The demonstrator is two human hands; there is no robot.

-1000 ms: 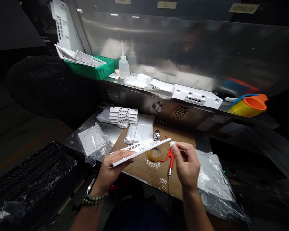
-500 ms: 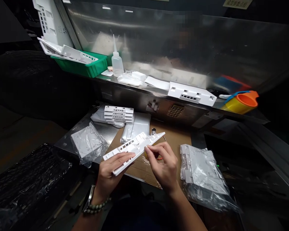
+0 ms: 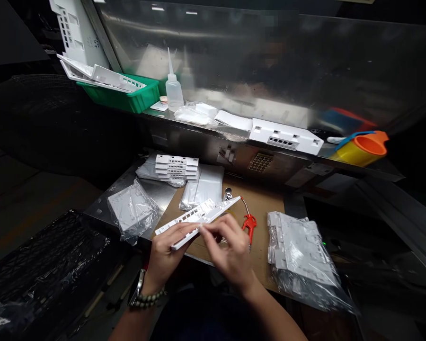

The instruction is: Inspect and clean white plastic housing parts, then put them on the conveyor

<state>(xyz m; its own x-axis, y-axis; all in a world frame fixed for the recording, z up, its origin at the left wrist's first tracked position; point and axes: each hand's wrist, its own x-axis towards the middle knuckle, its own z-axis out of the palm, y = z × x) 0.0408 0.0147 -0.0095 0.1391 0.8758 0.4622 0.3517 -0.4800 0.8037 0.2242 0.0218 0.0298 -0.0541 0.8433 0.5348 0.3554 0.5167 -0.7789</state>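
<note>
Panel (image 3: 199, 217), white plastic, is held flat in left hand (image 3: 166, 248) above bench (image 3: 259, 208). Right hand (image 3: 227, 248) is now slid along panel's near edge toward left grip, fingertips pinched narrow on it; red tool (image 3: 249, 223) is uncovered just right.

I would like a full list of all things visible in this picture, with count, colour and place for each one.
plastic panel: 1, white, held over the cardboard
stack of panels: 1, white, back of the lower table
bagged parts: 1 bag, clear with grey-white, left of the hands
bagged stack: 1, clear with white, right of the hands
air blow gun: 1, red, on the cardboard
cardboard sheet: 1, brown, on the lower table
squeeze bottle: 1, clear, on the shelf
basket: 1, green, shelf left, holds white panels
long housing: 1, white, on the shelf
cups: orange and yellow, shelf right, count unclear
left hand: grips the panel from below
right hand: fingers touch the panel's near edge
</note>
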